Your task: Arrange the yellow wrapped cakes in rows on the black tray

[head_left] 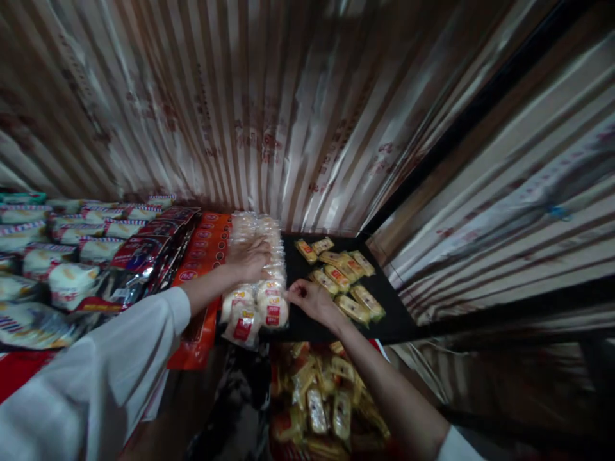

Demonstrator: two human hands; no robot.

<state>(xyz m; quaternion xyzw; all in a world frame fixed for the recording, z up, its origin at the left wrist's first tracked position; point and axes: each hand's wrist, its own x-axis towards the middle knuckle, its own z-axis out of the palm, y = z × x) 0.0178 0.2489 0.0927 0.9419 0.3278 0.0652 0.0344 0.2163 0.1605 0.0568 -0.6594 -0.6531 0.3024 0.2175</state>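
Two rows of clear-wrapped round white pastries [273, 310] with red and yellow labels lie on a black shelf [300, 323]. My left hand [254, 259] rests on top of these packets toward the back, its fingers stretched over them. Beside the right edge of the rows, my right hand [311, 299] has its fingers curled into a pinch, the tips close to a packet. Whether anything is between those fingertips I cannot make out. Just right of that hand, several small yellow-wrapped cakes [354, 308] lie loosely on the shelf.
On the left are an orange packaging sheet [204, 246], dark red bags [139, 253] and many white snack packets [72, 282]. Below the shelf, a container holds more yellow-wrapped cakes [317, 410]. Striped plastic sheeting [288, 115] hangs behind, and a dark post [451, 134] slants at right.
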